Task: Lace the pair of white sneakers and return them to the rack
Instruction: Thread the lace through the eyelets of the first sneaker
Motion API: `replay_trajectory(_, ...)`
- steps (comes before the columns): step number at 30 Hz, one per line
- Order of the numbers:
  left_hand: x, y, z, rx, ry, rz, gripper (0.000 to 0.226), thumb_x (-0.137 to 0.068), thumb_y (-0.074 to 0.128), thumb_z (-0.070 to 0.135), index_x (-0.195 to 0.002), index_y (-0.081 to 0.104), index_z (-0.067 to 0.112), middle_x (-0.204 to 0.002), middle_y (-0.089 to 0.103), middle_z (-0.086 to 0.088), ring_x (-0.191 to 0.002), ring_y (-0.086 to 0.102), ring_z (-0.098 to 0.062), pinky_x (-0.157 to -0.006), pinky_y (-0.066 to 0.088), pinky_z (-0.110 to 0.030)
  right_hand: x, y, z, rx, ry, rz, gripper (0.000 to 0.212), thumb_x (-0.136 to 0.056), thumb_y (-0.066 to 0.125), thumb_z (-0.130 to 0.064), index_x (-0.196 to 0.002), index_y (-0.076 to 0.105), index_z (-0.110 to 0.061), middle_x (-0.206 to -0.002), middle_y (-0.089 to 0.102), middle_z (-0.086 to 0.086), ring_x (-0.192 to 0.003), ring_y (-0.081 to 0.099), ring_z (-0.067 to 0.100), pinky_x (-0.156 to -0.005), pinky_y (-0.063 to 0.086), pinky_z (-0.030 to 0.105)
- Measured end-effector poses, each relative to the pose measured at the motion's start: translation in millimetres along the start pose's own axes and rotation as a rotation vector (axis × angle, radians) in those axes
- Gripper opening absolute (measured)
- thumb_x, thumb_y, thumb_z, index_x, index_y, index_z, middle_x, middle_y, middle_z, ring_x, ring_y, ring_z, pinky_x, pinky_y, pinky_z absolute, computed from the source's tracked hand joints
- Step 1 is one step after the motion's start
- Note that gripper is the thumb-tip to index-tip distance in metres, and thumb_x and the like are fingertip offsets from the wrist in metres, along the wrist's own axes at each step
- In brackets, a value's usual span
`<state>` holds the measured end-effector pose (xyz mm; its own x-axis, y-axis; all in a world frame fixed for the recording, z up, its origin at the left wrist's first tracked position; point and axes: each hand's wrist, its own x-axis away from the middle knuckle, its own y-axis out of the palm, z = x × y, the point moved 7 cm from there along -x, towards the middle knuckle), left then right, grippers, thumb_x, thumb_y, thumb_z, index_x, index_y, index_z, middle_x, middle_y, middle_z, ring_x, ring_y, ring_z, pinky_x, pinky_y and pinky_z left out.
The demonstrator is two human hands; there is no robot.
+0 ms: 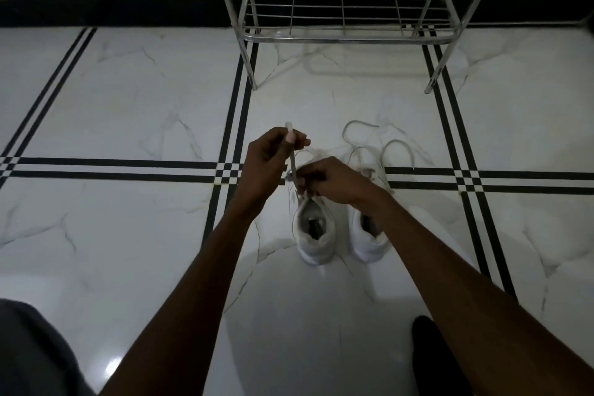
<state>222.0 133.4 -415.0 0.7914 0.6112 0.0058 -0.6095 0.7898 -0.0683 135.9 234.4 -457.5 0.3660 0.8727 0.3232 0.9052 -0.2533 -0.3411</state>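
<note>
Two white sneakers stand side by side on the floor, heels toward me. Above the left sneaker (316,235), my left hand (268,161) pinches a white lace (292,154) and holds it taut, its tip sticking up past the fingers. My right hand (334,180) rests over the front of that same sneaker, fingers closed at the eyelets where the lace enters. The right sneaker (369,241) is partly hidden under my right forearm, and its loose lace (379,145) lies in loops on the floor beyond it.
A metal shoe rack (347,37) with a wire lower shelf stands against the wall straight ahead of the sneakers. The floor is white marble tile (144,100) with black stripe borders. A dark object (430,354) lies at the lower right, grey fabric (29,350) at the lower left.
</note>
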Motion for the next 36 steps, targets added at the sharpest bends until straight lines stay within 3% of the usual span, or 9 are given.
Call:
replay_trajectory(2,0,0,-6,-0.035,-0.029,-0.033,0.031,-0.106,0.049,0.026,-0.113,0.067,0.001,-0.108,0.075,-0.014,-0.104,0.073,-0.018,-0.086,0.058,-0.027,4,9,-10,0.115,0.008,-0.173,0.023,-0.097,0.059,-0.029,-0.102,0.075,-0.014,-0.086,0.075,0.003,-0.08,0.066,0.009,-0.08,0.054,0.03)
replay_trajectory(6,12,9,-35,-0.076,-0.184,-0.139,0.042,-0.108,0.039,0.039,-0.107,0.068,0.009,-0.097,0.075,-0.005,-0.092,0.072,-0.011,-0.079,0.056,-0.023,1,-14,-20,0.155,-0.062,0.025,0.03,-0.093,0.061,-0.047,-0.076,0.076,-0.028,-0.078,0.075,-0.001,-0.076,0.07,0.016,-0.079,0.055,0.037)
replay_trajectory(11,16,9,-57,-0.068,-0.272,-0.016,0.033,-0.103,0.051,0.038,-0.103,0.065,0.008,-0.088,0.073,0.0,-0.083,0.069,-0.003,-0.082,0.049,-0.028,1,-37,-19,0.365,-0.121,0.175,0.008,-0.082,0.077,-0.023,-0.086,0.08,-0.016,-0.081,0.077,-0.002,-0.06,0.062,-0.003,-0.062,0.05,0.013)
replay_trajectory(13,15,9,-61,-0.056,-0.294,0.022,0.031,-0.102,0.053,0.034,-0.109,0.064,0.006,-0.088,0.073,-0.001,-0.081,0.068,-0.002,-0.082,0.047,-0.028,5,-46,-18,0.373,-0.162,0.352,0.009,-0.077,0.081,-0.018,-0.086,0.082,-0.018,-0.083,0.079,-0.001,-0.064,0.066,0.002,-0.069,0.058,0.022)
replay_trajectory(21,9,7,-59,-0.354,-0.125,-0.014,0.042,-0.103,0.05,0.03,-0.143,0.05,0.018,-0.134,0.062,-0.003,-0.117,0.063,-0.016,-0.1,0.051,-0.035,9,-43,13,-0.292,-0.015,0.44,0.02,-0.071,0.087,-0.019,-0.088,0.08,-0.01,-0.085,0.08,0.01,-0.082,0.078,0.024,-0.081,0.062,0.051)
replay_trajectory(23,6,-5,-61,-0.517,-0.046,0.064,0.038,-0.098,0.053,0.035,-0.128,0.062,0.014,-0.117,0.067,-0.005,-0.105,0.066,-0.02,-0.098,0.052,-0.043,9,-40,16,-0.381,-0.001,0.404,0.022,-0.072,0.086,-0.016,-0.091,0.079,-0.007,-0.09,0.079,0.014,-0.087,0.077,0.029,-0.085,0.061,0.051)
replay_trajectory(28,14,-32,-46,-0.597,-0.079,0.218,0.039,-0.104,0.047,0.04,-0.092,0.071,0.011,-0.104,0.057,-0.006,-0.114,0.046,-0.023,-0.094,0.027,-0.02,7,-37,19,-0.538,0.057,0.262,0.028,-0.087,0.075,-0.017,-0.104,0.073,0.004,-0.104,0.076,0.021,-0.101,0.074,0.03,-0.084,0.061,0.034)
replay_trajectory(31,27,-56,-51,-0.667,-0.161,0.337,0.041,-0.103,0.045,0.034,-0.095,0.069,0.003,-0.111,0.056,-0.013,-0.117,0.043,-0.03,-0.097,0.043,-0.043,10,-58,45,-0.167,0.186,0.435,0.027,-0.086,0.076,-0.023,-0.095,0.077,0.002,-0.099,0.077,0.019,-0.095,0.075,0.028,-0.082,0.059,0.032)
replay_trajectory(36,69,-97,-110,-0.961,-0.644,0.341,0.045,-0.101,0.045,0.041,-0.116,0.066,0.005,-0.125,0.057,-0.018,-0.126,0.043,-0.042,-0.107,0.033,-0.061,18,-68,63,0.454,0.126,0.633,0.033,-0.085,0.075,-0.02,-0.062,0.068,0.001,-0.065,0.069,0.018,-0.069,0.067,0.03,-0.074,0.055,0.036)
